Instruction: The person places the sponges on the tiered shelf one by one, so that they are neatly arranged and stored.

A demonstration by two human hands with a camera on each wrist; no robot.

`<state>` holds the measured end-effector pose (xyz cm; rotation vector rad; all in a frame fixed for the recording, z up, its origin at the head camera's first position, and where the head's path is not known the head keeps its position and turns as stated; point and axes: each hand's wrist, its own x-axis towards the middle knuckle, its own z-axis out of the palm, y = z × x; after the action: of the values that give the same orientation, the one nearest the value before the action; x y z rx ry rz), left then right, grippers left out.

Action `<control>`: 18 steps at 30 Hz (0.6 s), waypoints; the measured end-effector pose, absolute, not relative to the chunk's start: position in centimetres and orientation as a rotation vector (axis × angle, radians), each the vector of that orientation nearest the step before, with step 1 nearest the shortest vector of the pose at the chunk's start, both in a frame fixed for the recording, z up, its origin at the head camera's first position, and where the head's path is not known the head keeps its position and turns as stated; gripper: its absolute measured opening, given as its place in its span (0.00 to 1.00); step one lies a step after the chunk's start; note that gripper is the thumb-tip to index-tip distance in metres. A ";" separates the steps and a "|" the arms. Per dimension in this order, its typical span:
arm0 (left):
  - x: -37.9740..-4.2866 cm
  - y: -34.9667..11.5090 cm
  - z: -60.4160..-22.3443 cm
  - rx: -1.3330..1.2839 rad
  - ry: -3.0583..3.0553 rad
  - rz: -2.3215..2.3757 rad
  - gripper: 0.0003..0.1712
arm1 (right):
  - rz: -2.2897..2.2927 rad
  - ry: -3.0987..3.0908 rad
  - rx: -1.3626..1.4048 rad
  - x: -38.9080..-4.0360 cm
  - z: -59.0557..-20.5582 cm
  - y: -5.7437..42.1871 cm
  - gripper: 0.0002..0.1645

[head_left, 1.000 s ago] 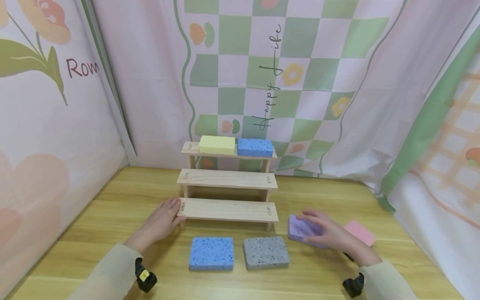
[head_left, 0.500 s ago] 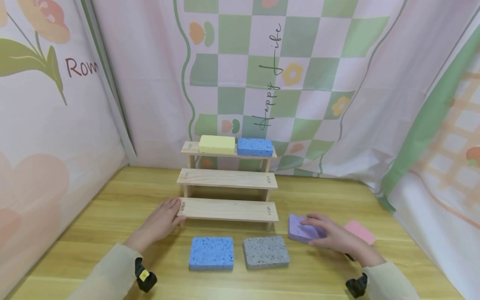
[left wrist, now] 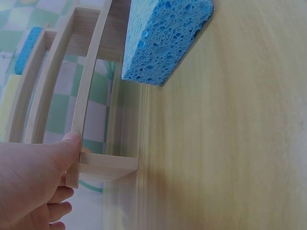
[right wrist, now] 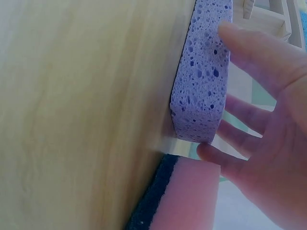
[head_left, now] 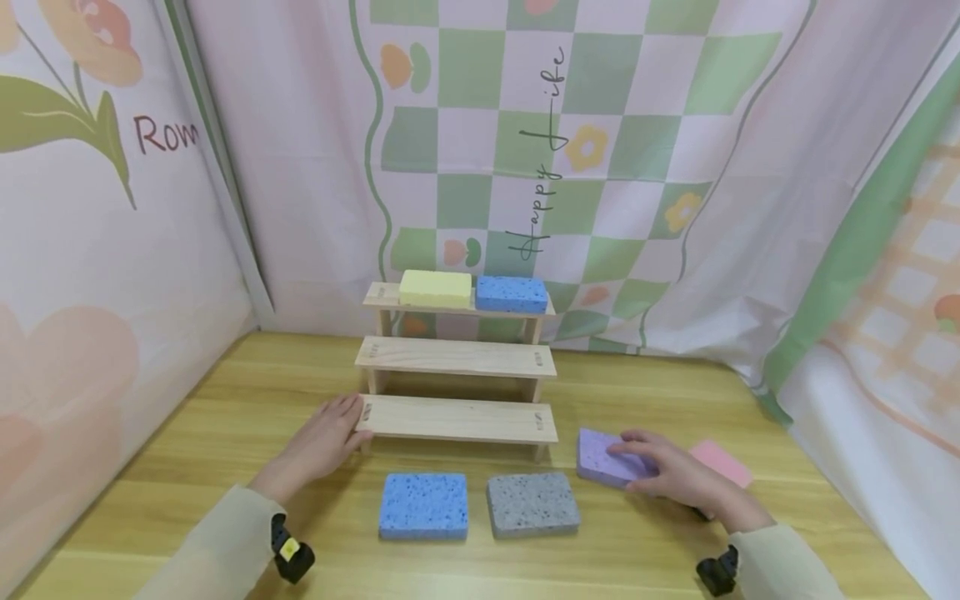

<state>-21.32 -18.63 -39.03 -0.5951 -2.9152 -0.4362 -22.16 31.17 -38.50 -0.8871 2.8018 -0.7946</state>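
Note:
My left hand (head_left: pixel 322 442) holds the left end of the lowest board of a three-tier wooden shelf (head_left: pixel 457 418), thumb along its front edge in the left wrist view. My right hand (head_left: pixel 671 471) lies over the right end of a purple sponge (head_left: pixel 603 462), which is flat on the table. In the right wrist view the thumb (right wrist: pixel 240 40) is at the sponge's near upper edge, and the loosely bent fingers reach across above it. A blue sponge (head_left: pixel 423 506) and a grey sponge (head_left: pixel 532 504) lie in front of the shelf.
On the top tier sit a yellow sponge (head_left: pixel 435 289) and another blue sponge (head_left: pixel 512 294). A pink sponge with a dark scouring side (right wrist: pixel 189 194) lies just beyond the right hand. Patterned curtains (head_left: pixel 480 167) enclose the wooden table (head_left: pixel 300 367) at back and sides.
My right hand has drawn back to the right across the purple sponge, uncovering more of it, while the sponge stays in place. The left hand keeps its hold on the shelf.

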 end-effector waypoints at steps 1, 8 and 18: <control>-21.3 -18.6 -39.0 -0.594 -2.917 -0.439 0.34 | -0.796 2.793 -0.876 -22.2 -38.5 31.2 0.31; -21.4 -18.6 -39.0 -0.591 -2.915 -0.438 0.33 | -0.793 2.767 -0.874 -22.4 -38.4 31.3 0.29; -21.3 -18.6 -38.8 -0.603 -2.908 -0.442 0.33 | -0.787 2.753 -0.883 -22.5 -38.4 31.4 0.28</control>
<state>-21.26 -18.63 -38.82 -0.6029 -2.9078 -0.4415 -22.54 31.38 -38.45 -0.8827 2.7532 -0.7866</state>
